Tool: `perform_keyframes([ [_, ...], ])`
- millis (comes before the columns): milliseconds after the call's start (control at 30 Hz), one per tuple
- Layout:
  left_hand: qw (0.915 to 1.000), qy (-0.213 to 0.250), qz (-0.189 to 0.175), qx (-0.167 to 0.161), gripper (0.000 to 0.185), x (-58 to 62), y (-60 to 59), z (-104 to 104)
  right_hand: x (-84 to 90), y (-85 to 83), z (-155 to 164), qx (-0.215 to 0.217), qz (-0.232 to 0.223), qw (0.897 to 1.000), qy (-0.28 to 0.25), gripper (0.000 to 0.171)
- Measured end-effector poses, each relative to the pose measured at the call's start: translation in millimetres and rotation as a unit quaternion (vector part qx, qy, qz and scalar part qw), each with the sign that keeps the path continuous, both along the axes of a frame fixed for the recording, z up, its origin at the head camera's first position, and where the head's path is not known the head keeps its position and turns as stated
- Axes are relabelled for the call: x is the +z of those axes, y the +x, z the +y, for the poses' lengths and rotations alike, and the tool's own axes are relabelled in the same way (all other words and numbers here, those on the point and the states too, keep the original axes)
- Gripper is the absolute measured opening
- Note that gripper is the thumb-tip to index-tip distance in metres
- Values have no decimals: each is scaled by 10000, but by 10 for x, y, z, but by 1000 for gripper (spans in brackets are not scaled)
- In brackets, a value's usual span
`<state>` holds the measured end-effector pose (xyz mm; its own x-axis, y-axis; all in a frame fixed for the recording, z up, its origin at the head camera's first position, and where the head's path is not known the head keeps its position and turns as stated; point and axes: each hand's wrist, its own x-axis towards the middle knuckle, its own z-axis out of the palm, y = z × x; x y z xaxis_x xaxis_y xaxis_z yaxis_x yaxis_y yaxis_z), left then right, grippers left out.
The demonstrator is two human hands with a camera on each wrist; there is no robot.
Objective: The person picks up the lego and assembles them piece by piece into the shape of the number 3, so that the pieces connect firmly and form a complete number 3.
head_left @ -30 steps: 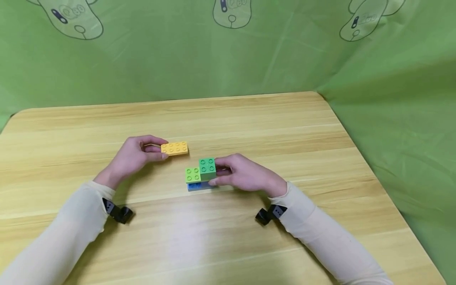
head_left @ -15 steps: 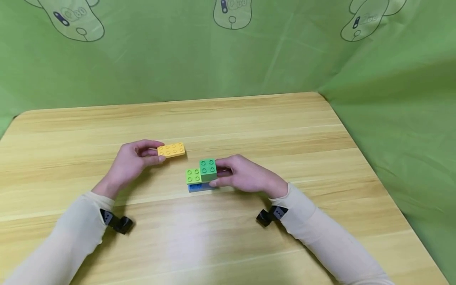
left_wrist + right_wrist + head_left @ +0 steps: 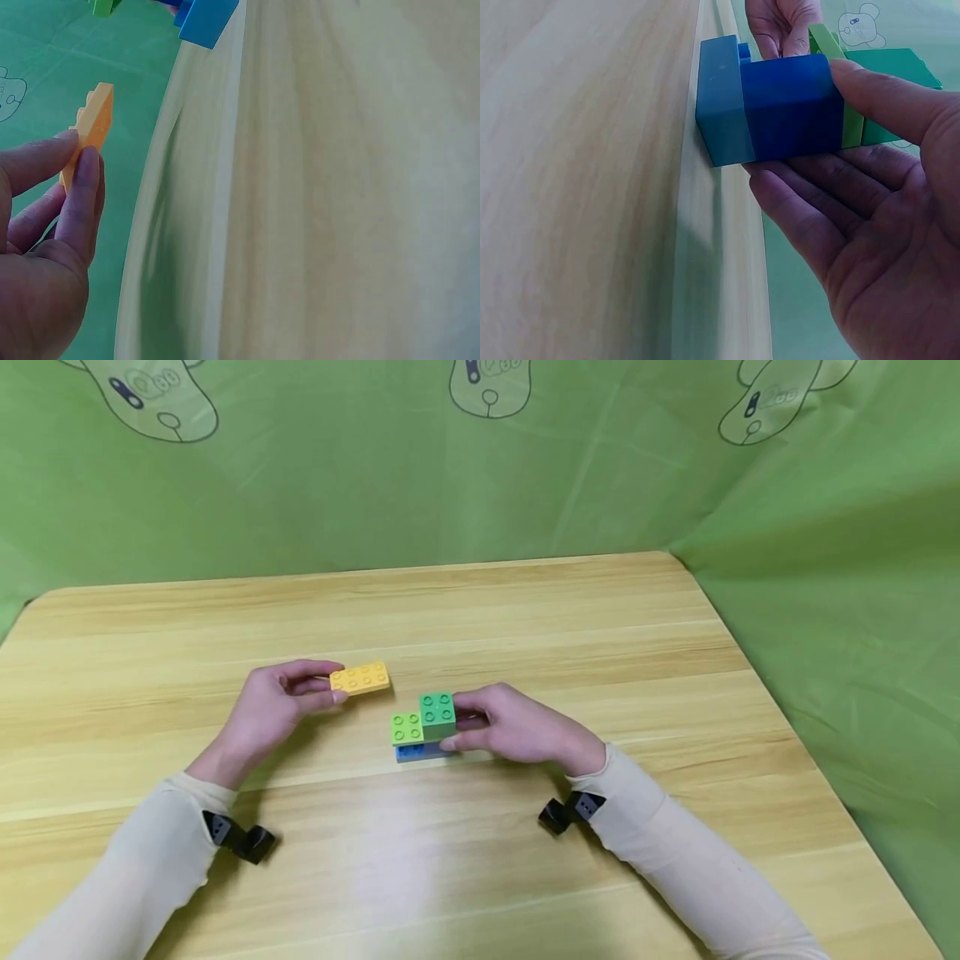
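Nearest, right hand [image 3: 525, 731] curled round the block stack [image 3: 422, 728] on the table [image 3: 480, 860], thumb on the near face, fingers behind the dark green top. Up-left of the stack and well apart, left hand [image 3: 273, 706] pinching the yellow plate [image 3: 361, 677] by its left end, long axis running left-right, free end toward the stack.

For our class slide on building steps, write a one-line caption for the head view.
Left hand pinches an orange plate while right hand grips a green-and-blue brick stack on a wooden table.
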<state>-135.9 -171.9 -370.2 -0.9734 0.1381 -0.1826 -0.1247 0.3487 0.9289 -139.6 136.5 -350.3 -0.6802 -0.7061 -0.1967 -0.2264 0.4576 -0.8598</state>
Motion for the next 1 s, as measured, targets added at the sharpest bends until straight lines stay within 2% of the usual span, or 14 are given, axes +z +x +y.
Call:
perform_keyframes([
  [200,10000,-29,-43,73,49,-30,46,-11,-1,-4,17,24,-5,10000,22,39],
  [367,9995,-36,48,304,50,23,109,-43,-2,-6,6,44,-5,10000,-37,38],
  [533,9996,41,11,267,51,77,169,-53,0,-3,-1,24,19,10000,-52,37],
  [767,9990,391,26,233,50,82,218,-18,6,0,7,28,50,10000,8,37],
  [1000,9952,929,-56,294,49,81,257,15,-6,-4,6,28,40,10000,-39,38],
])
